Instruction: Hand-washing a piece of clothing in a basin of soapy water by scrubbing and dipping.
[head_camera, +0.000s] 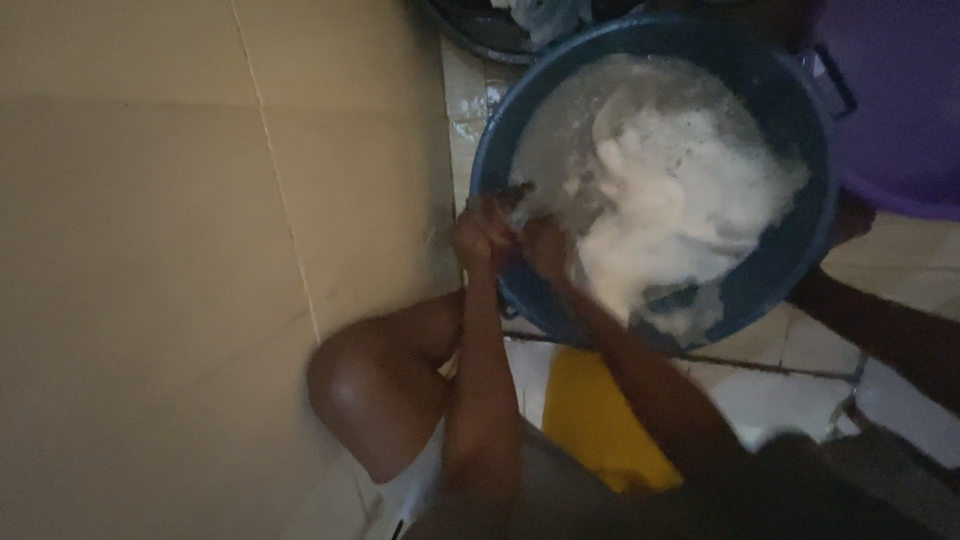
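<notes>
Hand-washing is under way, at the scrubbing stage. Both hands — left hand (483, 235) and right hand (543, 245) — are clenched together on a dark bit of cloth (515, 195) at the near rim of the blue basin (800, 250). White laundry (680, 200) lies in suds just beyond the right hand. Rubbing on would call for a firm grip.
</notes>
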